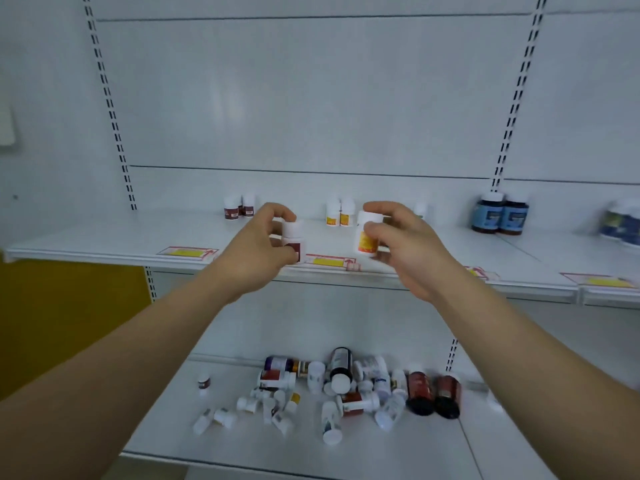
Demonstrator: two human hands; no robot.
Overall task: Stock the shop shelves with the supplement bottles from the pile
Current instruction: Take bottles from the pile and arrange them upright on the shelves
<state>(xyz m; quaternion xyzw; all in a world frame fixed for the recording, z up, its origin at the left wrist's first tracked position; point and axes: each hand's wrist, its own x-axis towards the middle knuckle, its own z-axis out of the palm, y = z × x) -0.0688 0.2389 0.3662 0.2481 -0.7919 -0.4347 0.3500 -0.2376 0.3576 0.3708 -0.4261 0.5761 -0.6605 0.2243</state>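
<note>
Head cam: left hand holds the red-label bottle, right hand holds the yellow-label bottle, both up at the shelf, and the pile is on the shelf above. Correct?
One error: the head view shows the pile on the shelf below, not above. The rest stands: the left hand grips the red-label bottle, the right hand grips the yellow-label bottle, both at the shelf.

You see your two arms come in from the bottom corners of the view, both bare from the edge of the picture up to the wrists. No sleeve shows on them. Your left hand (258,245) and your right hand (403,242) are bare as well: I can make out no glove, ring, watch or band. The forearms look wide near the camera and narrow toward the wrists, which comes from the wide lens. The fingers are slightly blurred.
</note>
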